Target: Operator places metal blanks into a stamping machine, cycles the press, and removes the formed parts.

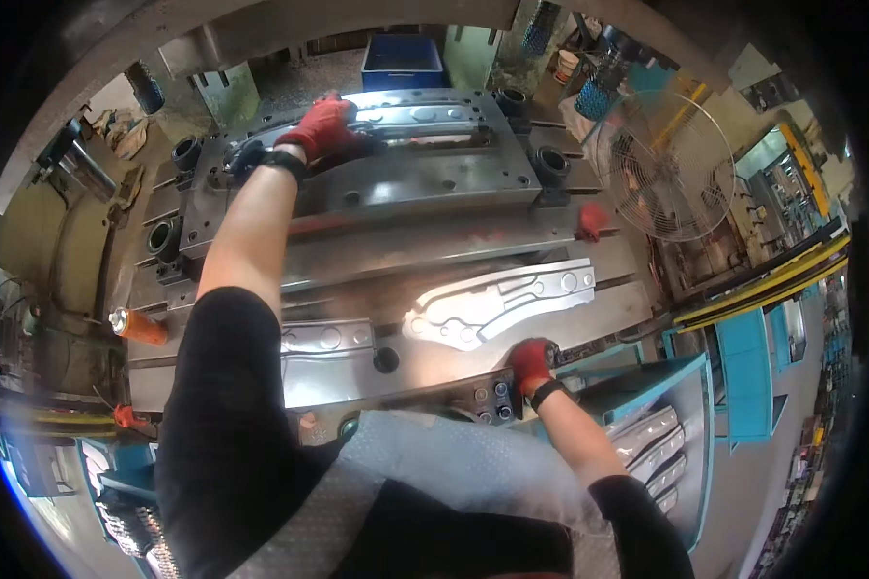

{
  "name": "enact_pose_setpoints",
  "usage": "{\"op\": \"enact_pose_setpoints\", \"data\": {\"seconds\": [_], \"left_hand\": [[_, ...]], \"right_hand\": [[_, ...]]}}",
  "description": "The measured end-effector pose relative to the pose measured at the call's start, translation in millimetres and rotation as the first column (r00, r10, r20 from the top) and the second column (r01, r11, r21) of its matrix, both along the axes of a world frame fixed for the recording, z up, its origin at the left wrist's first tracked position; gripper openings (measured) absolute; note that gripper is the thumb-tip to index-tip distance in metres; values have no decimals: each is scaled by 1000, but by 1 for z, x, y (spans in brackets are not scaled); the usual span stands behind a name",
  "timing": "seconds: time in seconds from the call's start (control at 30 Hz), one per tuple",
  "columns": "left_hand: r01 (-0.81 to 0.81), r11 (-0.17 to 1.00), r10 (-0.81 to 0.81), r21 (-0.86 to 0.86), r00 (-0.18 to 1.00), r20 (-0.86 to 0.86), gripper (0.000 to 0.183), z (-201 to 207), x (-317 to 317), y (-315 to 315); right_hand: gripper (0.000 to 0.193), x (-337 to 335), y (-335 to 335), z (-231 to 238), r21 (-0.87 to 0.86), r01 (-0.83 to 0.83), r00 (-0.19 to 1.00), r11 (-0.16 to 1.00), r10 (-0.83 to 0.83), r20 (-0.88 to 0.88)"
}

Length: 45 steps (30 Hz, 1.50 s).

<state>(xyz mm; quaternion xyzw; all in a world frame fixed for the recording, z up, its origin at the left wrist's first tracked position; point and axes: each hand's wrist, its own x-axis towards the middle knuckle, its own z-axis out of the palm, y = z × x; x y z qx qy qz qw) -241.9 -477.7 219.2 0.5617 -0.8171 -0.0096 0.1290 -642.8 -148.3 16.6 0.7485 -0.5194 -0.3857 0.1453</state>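
Note:
My left arm reaches far over the press bed. Its hand (323, 130), in a red glove, is at the steel die block (434, 179), against a long shiny stamped metal part (415, 115) lying on top. The fingers there are blurred and partly hidden, so their grip is unclear. Low on the right, my right hand (531, 365), also in a red glove, is closed at the bed's front edge beside a panel of round buttons (493, 399); what it grips is hidden. Two more stamped parts lie on the bed: one bright (497, 307), another (328, 338) partly behind my left arm.
An orange spray can (137, 326) is at the bed's left edge. Guide bushings (551, 164) stand at the die's corners. A caged fan (664, 166) is on the right, a blue bin (402, 64) behind. Stamped parts (652, 449) sit in a teal rack beside my right forearm.

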Motion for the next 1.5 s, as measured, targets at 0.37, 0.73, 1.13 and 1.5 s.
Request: {"op": "enact_pose_setpoints", "data": {"seconds": [0.37, 0.73, 1.13, 1.5], "left_hand": [[280, 941, -254, -189, 956, 149, 99, 7, 21, 232], [-96, 982, 57, 161, 971, 233, 92, -146, 136, 312], [-12, 982, -23, 191, 984, 177, 93, -168, 119, 321], [-137, 989, 144, 51, 971, -192, 49, -170, 61, 379]], "right_hand": [[25, -8, 1, -9, 65, 93, 995, 994, -91, -30], [15, -36, -16, -58, -162, 22, 993, 987, -4, 115], [17, -26, -12, -45, -118, 222, 973, 968, -211, 98], [84, 13, -51, 103, -123, 86, 801, 989, 5, 598]]}}
